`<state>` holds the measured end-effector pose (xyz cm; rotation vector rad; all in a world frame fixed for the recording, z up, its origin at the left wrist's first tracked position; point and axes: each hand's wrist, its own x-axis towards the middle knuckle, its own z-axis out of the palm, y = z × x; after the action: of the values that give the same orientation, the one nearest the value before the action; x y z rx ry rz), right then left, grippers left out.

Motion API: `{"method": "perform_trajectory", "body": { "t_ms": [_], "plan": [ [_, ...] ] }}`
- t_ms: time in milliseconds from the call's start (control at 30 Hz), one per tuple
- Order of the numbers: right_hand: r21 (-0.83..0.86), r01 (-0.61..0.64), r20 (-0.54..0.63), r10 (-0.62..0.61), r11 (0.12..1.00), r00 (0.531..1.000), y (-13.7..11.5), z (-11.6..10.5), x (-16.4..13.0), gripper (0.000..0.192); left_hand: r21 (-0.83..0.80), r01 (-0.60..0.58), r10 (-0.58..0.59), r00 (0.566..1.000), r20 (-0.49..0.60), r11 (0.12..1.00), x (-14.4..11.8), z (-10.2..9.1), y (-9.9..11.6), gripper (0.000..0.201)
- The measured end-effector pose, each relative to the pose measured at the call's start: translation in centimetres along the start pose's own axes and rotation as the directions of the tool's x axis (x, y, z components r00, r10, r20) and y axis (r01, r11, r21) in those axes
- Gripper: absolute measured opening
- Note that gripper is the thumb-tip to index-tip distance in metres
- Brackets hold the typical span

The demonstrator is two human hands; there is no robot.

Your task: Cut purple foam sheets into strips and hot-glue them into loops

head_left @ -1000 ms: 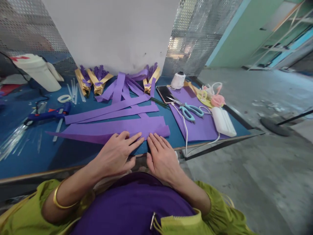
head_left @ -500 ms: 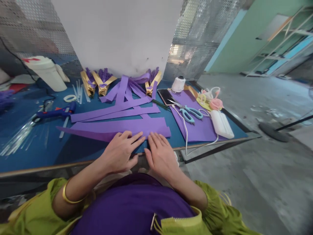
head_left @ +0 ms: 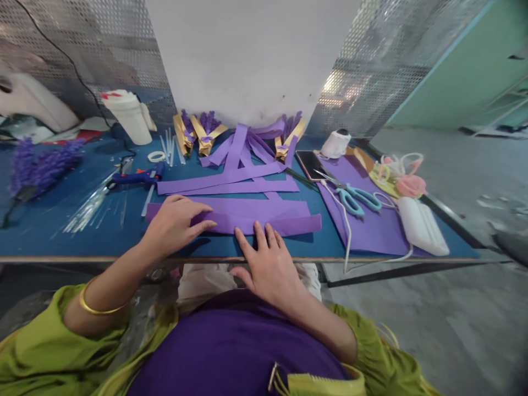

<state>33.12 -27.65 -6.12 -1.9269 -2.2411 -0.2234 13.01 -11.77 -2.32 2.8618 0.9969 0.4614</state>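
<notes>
Item: folded purple paper sheet [head_left: 264, 217], lying flat at the lower centre of the frame, near the front edge of the blue table [head_left: 49, 242].

My left hand [head_left: 175, 225]: fingers spread and slightly curled, resting on top of the sheet toward its left end, pinning it rather than pinching it.

My right hand [head_left: 270, 267]: fingers held close together and laid flat, tips pressed on the near long edge of the sheet, palm hanging off the table edge toward my lap.

Handling note, as I judge it: the step in hand looks like creasing a long fold. To do it well I would keep the left hand bearing down so the layers do not slide, and run the right fingertips along the near edge with even pressure, checking that the top edge stays flush with the one below. Thin paper of this kind likely wrinkles if pushed sideways.

Adjacent stock:
- loose purple strips [head_left: 231, 179], just behind the sheet, crossing one another.
- gold-and-purple bundles [head_left: 198, 135], upper centre, against the white board.
- blue glue gun [head_left: 138, 177], left of the strips.
- teal-handled scissors [head_left: 357, 198], right of centre, on a second purple sheet [head_left: 371, 228].
- phone [head_left: 310, 164], beside the scissors' tips.
- white thread spool [head_left: 335, 144], upper right.
- white bottle [head_left: 127, 116], upper left.
</notes>
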Motion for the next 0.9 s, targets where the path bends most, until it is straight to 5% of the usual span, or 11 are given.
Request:
{"method": "perform_trajectory", "body": {
  "t_ms": [367,667,800,900],
  "plan": [
    [-0.048,-0.006,0.038,0.008,0.999,0.999,-0.5,-0.2,0.5,0.083,-0.055,0.144,-0.128,0.967,0.22,0.988,0.8,0.1,-1.7,0.031],
    [-0.143,0.005,0.162,0.019,0.99,0.987,-1.4,-0.7,1.6,0.092,0.055,0.185,-0.193,0.945,0.265,0.981,-0.1,0.4,-3.1,0.041],
    [-0.154,0.011,0.165,0.015,0.988,0.986,-1.5,-0.6,1.7,0.093,0.124,0.141,-0.161,0.973,0.163,0.982,-0.8,-0.2,-3.0,0.041],
    [-0.147,0.017,0.165,0.007,0.989,0.986,-1.5,-0.5,1.7,0.094,0.201,-0.029,0.03,1.0,0.0,0.979,-1.6,0.1,-1.8,0.039]
  ]
}}
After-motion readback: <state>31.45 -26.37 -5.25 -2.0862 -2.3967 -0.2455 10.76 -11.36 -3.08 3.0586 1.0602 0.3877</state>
